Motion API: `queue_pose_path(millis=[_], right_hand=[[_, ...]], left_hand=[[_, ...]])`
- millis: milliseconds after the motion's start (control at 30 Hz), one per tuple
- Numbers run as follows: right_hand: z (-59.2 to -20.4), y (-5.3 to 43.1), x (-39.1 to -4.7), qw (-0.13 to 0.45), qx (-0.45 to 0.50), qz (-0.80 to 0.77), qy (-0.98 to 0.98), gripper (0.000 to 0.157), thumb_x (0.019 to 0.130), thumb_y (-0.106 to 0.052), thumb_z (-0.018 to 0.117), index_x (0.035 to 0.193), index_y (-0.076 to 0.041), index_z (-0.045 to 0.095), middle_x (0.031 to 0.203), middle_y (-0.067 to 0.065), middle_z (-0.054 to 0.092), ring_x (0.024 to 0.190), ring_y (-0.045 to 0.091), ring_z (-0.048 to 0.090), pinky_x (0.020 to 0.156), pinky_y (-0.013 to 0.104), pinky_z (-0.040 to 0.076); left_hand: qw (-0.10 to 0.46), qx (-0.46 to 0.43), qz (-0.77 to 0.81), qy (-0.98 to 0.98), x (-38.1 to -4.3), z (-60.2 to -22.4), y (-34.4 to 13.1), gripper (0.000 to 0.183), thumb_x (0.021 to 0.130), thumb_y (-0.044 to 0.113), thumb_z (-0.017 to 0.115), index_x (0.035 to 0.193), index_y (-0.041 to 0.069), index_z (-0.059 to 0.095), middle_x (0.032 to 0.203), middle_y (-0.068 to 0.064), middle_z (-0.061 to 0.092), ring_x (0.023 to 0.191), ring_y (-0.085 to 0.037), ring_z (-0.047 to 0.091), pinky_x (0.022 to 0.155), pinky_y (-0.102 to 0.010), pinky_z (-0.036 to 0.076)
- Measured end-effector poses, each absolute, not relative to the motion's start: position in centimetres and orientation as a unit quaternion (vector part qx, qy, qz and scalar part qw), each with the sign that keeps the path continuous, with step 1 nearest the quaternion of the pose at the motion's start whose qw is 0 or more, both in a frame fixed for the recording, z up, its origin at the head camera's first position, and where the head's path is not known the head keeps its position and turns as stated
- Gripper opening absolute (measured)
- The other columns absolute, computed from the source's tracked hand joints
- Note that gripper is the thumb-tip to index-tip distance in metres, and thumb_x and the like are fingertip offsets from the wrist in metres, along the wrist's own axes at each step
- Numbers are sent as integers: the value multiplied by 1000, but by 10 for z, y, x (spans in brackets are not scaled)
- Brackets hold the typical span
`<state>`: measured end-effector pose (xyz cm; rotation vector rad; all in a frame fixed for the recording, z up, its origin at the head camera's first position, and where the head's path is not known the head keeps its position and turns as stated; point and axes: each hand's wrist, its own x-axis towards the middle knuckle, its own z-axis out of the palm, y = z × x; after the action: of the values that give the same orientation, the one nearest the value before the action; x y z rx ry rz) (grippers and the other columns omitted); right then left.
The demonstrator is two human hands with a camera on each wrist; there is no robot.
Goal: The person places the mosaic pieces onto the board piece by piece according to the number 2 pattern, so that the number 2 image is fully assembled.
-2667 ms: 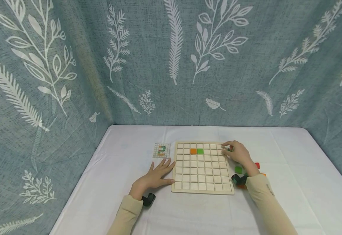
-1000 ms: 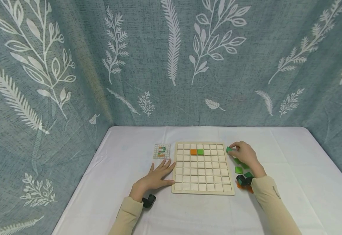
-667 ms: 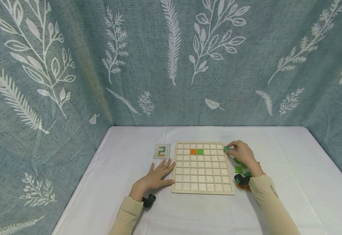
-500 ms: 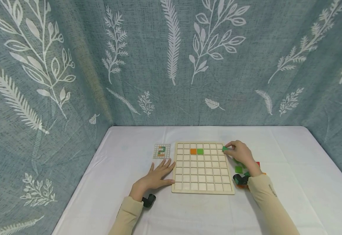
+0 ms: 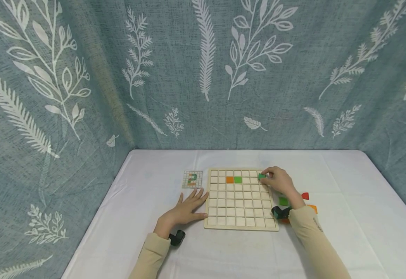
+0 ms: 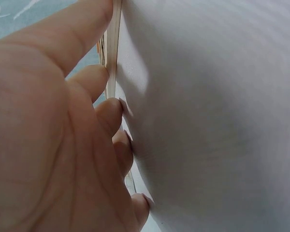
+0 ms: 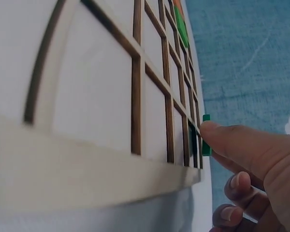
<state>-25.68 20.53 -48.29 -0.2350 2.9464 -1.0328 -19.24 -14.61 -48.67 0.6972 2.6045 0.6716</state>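
Right hand shifted left over wooden grid board, grip pinching green tile (small, flat square).

The light is soft and even, with faint shadows. The head view bends at its edges. Both wrist views are blurry up close.

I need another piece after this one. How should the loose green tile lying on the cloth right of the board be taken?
Pinch the green tile by two opposite side edges, coming straight down from above. It lies flat on the cloth, so only its thin edges offer a grip.
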Motion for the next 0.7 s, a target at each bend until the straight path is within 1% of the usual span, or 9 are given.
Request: queue_pose_path(millis=[133,267,433,700], right_hand=[[-484,201,-257,7,-81,-335,939,29,84,-23,68,105,-3,67,76,7,51,55,16,36,49,27,31],[-484,197,-258,5,-85,-335,938,28,84,-23,69,104,-4,68,74,5,50,55,15,36,48,26,31],[-485,193,-258,3,-92,-336,937,26,84,-21,69,103,-4,68,73,5,50,55,15,37,49,26,31],[-484,185,-258,-4,-111,-333,936,24,84,-20,69,100,-3,69,68,4,45,52,14,33,47,25,28]], left_hand=[[181,248,240,921,-192,-487,-146,75,89,46,56,149,16,21,155,-10,13,143,-30,3,109,-62,-8],[182,246,240,922,-192,-487,-147,74,89,46,55,149,18,21,155,-9,13,144,-29,2,109,-61,-9],[180,245,242,921,-193,-487,-146,73,89,46,56,149,18,22,155,-10,14,143,-30,3,109,-62,-9],[178,245,243,922,-193,-489,-147,74,89,46,56,149,18,23,155,-10,14,143,-30,3,109,-61,-9]])
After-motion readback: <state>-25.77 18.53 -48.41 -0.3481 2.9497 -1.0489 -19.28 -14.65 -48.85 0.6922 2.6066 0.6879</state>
